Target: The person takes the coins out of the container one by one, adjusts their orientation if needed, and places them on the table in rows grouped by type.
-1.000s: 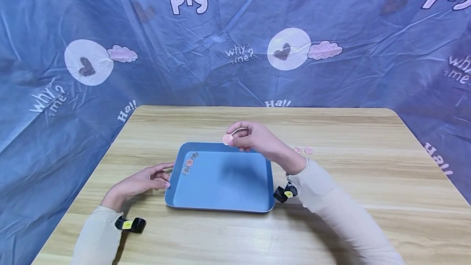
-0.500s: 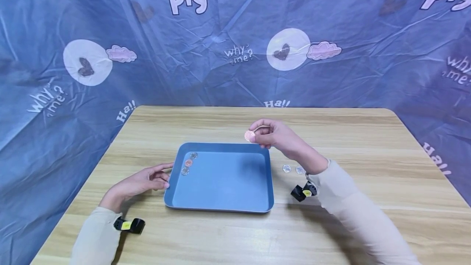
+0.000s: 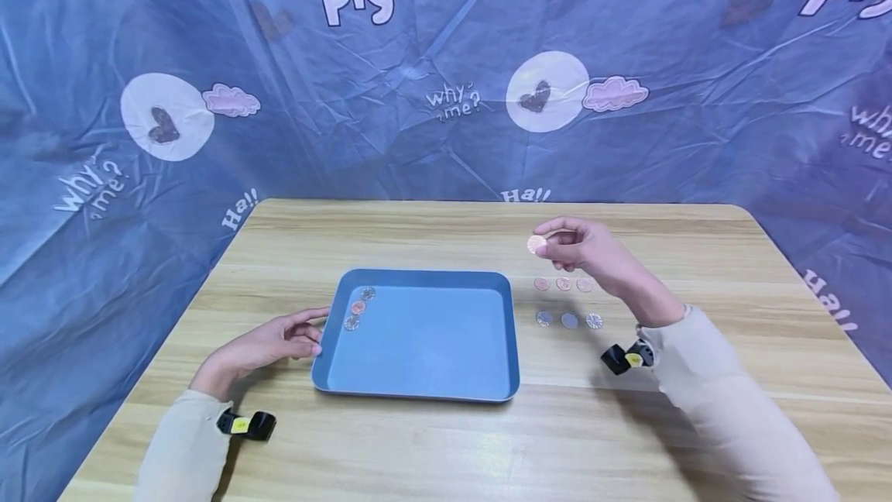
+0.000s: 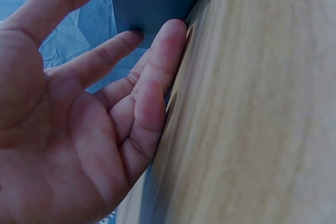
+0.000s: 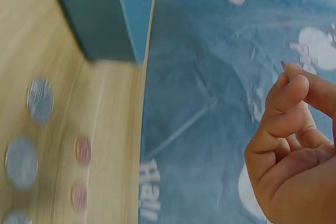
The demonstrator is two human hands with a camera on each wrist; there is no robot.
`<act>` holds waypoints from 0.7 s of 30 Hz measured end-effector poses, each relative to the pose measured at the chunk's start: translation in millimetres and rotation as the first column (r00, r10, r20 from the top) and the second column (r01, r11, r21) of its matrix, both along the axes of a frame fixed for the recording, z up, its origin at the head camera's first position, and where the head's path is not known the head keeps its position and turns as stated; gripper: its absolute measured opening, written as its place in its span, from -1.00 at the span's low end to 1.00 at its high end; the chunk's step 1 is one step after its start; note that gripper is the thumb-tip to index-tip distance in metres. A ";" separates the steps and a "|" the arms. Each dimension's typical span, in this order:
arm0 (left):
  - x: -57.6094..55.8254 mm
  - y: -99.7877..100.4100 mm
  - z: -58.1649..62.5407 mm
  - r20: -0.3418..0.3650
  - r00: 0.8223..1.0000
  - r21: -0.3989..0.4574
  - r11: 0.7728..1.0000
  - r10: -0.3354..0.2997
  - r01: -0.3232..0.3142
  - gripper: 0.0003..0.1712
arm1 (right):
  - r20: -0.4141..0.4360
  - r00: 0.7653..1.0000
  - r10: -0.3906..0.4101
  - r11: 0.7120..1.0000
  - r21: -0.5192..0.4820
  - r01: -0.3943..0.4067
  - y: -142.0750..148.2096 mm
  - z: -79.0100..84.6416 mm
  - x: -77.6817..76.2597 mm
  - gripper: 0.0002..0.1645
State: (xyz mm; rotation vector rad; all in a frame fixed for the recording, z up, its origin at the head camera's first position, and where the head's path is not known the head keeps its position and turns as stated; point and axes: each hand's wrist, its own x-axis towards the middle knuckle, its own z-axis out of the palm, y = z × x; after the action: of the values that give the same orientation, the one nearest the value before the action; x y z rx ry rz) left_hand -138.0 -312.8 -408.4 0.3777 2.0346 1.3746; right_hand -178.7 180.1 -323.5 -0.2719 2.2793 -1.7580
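Observation:
My right hand [image 3: 592,254] pinches a copper-coloured coin [image 3: 536,245] between thumb and fingertips, raised over the table beyond the coin rows. Only a thin edge of this coin [image 5: 283,65] shows in the right wrist view. At the blue tray's [image 3: 425,351] left wall, my left hand [image 3: 272,343] rests with loosely bent, spread fingers touching the outside. In the left wrist view that hand [image 4: 79,124] holds nothing; its lower fingers lie against the table. Inside the tray, along its left side, two silver coins [image 3: 368,293] lie with a copper coin [image 3: 358,307] between them.
Right of the tray, three copper coins [image 3: 564,283] form a row, with three silver coins [image 3: 568,320] in a row nearer to me. A wooden table [image 3: 418,448] carries everything, and a printed blue cloth [image 3: 418,153] hangs behind it.
My right hand has moved right with the copper coin, from over the tray's back edge to beyond the rows, uncovering the coins there. The left hand and tray stay put.

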 end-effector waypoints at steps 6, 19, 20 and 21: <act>0.1 1.2 0.8 -0.013 1.000 0.008 1.000 -0.014 0.014 -0.09 | -0.023 0.998 -0.063 0.996 0.069 0.064 29.7 -5.6 0.5 -0.76; 0.4 1.1 0.6 -0.008 1.000 0.012 1.000 -0.011 0.011 -0.09 | 0.047 0.996 -0.075 0.967 0.249 0.062 77.0 -43.0 -3.2 -0.51; 0.3 1.0 0.8 -0.008 1.000 0.017 1.000 -0.012 0.012 -0.09 | 0.052 0.996 -0.075 0.966 0.251 0.060 79.5 -45.3 -4.1 -0.50; 0.3 0.9 1.1 -0.007 1.000 0.022 1.000 -0.014 0.014 -0.09 | 0.056 0.996 -0.074 0.966 0.254 0.058 81.9 -47.4 -4.9 -0.49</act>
State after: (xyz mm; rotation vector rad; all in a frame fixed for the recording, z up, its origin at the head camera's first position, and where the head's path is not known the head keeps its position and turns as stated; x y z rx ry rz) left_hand -137.7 -311.9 -407.3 0.4058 2.0200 1.3905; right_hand -183.6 262.0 -370.9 -0.0899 2.4566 -1.4601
